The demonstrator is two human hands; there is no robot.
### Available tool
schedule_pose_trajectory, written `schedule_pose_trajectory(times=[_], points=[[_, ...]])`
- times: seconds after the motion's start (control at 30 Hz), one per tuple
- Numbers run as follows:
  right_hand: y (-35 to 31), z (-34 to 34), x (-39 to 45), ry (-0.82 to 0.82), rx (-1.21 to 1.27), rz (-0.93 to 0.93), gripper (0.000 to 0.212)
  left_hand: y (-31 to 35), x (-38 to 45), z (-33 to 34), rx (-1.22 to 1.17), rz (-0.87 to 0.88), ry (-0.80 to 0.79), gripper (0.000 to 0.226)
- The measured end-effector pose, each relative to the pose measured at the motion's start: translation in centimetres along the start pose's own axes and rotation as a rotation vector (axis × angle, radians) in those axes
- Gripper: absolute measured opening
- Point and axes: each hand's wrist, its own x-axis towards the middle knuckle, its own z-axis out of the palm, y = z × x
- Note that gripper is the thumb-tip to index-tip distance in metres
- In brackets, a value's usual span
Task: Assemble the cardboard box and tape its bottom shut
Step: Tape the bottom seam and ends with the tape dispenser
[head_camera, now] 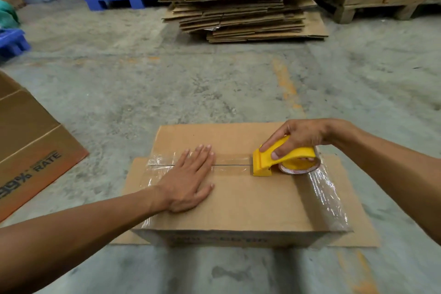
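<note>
**Op:** Where's the box, and what are the hands doing?

**Tech:** Cardboard box (238, 198) sits bottom-up on the concrete floor (191, 83), lower centre of frame, on a flat cardboard sheet (353, 222). Your left hand (188, 179) lies spread wide, palm flat, across the centre seam (231, 164) – grips nothing. Your right hand (298, 138) is wrapped round the yellow tape dispenser (284, 160), right of centre, its front edge on the seam.

**Op:** How to run the strip well?

**Tech:** Keep flaps butted w/ the left palm. Hold the dispenser square to the seam, steady pressure, and pull along the slit. Likely mid-pass; seam tape looks laid under the left hand.

**Op:** Materials?

**Tech:** Corrugated board: matte, stiff, creases if overloaded. Clear tape (327, 196): glossy, wrinkled on the right edge – rub flat. Dispenser: smooth hard plastic, curved grip. Flat stock stack (248, 0) at top centre.
</note>
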Motion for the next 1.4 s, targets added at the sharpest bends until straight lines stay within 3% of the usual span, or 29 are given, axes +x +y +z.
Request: schedule_pose_trajectory(times=[0.1, 0.27, 0.53, 0.77, 0.97, 1.1, 1.23, 1.4], points=[[-0.3, -0.1, 0.3, -0.009, -0.006, -0.003, 0.033, 4.1, 3.1, -0.1, -0.055, 0.050, -0.017, 0.075], [-0.8, -0.5, 1.1, -0.044, -0.074, 0.001, 0.034, 7.9, 6.8, 0.8, -0.112, -0.057, -0.004, 0.070], [3.5, -1.3, -0.5, -0.069, 0.000, -0.029, 0.036, 8.2, 6.4, 2.2, -0.086, -0.074, 0.068, 0.074], [11.5, -6.8, -8.5, -0.030, 0.031, 0.064, 0.038, 8.2, 6.2, 2.1, -0.091, -0.068, 0.047, 0.071], [12.8, -7.1, -9.7, 0.009, 0.021, 0.071, 0.044, 9.3, 7.6, 0.3, -0.011, -0.037, -0.024, 0.074], [12.2, -7.3, -9.5, 0.005, -0.011, 0.073, 0.038, 15.7, 11.6, -1.5, -0.042, 0.181, -0.081, 0.080], [12.6, -7.5, -9.6, 0.035, 0.005, 0.069, 0.034, 22.4, 16.3, -0.9, -0.140, 0.094, -0.012, 0.087], [15.7, -7.0, -10.8, 0.050, 0.135, 0.048, 0.042, 22.9, 16.4, 0.4, -0.126, 0.061, 0.083, 0.088]])
